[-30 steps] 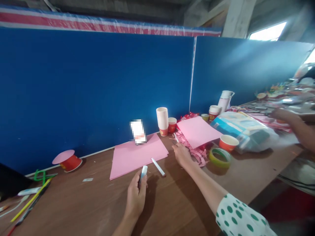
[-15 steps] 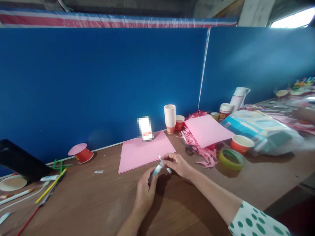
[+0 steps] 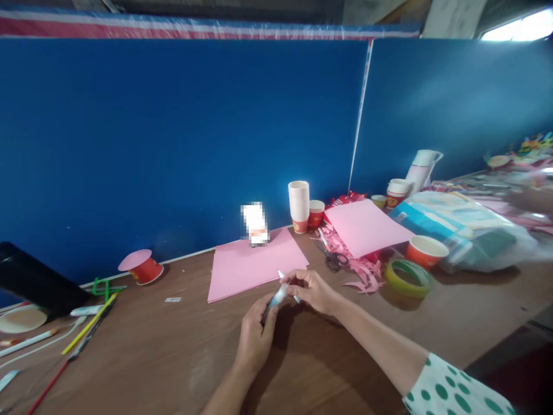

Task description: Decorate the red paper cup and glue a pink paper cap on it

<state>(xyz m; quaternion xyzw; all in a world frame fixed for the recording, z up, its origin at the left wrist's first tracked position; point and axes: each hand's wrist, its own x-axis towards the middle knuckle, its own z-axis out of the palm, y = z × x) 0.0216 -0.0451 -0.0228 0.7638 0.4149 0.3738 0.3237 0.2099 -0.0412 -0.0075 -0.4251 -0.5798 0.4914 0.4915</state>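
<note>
My left hand (image 3: pixel 256 329) is wrapped round a small white-and-blue tube (image 3: pixel 280 295), perhaps glue, tilted up toward the right. At its upper end, the fingers of my right hand (image 3: pixel 311 291) are pinched together. A slim white piece with a pointed tip (image 3: pixel 280 274) pokes out above those fingers, and a white end shows below them; its kind is unclear. Both hands are just above the brown table, in front of a stack of pink paper sheets (image 3: pixel 242 274). Part of the tube is hidden by my fingers.
Right of the paper stand stacked paper cups (image 3: pixel 299 202), scissors (image 3: pixel 334 260), pink paper strips (image 3: pixel 365 274), a tape roll (image 3: pixel 408 279) and a plastic bag (image 3: pixel 470 230). On the left are a red cup with a pink disc (image 3: pixel 144 270), a black cylinder (image 3: pixel 38 282) and brushes (image 3: pixel 47 386).
My hands stay at nearly the same spot. The white pointed piece shows slightly more between my right fingers, which have closed in on the tube's upper end. The view has shifted slightly.
</note>
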